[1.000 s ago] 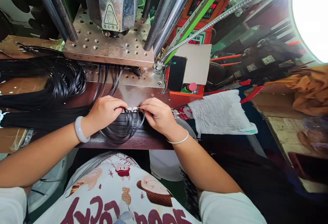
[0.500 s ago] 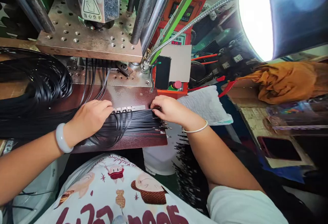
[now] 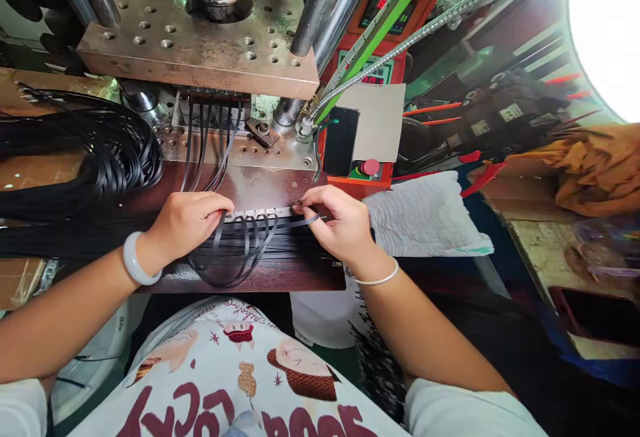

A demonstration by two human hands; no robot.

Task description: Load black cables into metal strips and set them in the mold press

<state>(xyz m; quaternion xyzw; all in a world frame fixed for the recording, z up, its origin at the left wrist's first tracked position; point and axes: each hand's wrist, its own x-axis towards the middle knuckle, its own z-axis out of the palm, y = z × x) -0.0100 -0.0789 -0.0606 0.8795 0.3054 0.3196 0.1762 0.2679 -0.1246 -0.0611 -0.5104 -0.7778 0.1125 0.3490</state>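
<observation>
A narrow metal strip (image 3: 285, 211) lies across the dark red board, with several black flat cables looping down from its slots. My left hand (image 3: 187, 222) is closed, thumb and fingers pinching at the strip's left end. My right hand (image 3: 343, 223) is closed at the strip's right end, with a black flat cable (image 3: 299, 223) between its fingers. That cable's tip is partly hidden by the fingers. Under the loops, a layer of black cables (image 3: 295, 257) spreads over the dark red board (image 3: 240, 180).
Behind stands a press with a drilled steel plate (image 3: 195, 67); several cables (image 3: 204, 137) run out from under it. A coiled cable bundle (image 3: 120, 150) lies at left. At right are a red stop button (image 3: 370, 167), a phone (image 3: 342, 142) and a grey cloth (image 3: 423, 217).
My right hand has lifted a black flat cable from the layer on the board and brought it to the strip's right end. My left hand stays at the left end. The camera view has shifted.
</observation>
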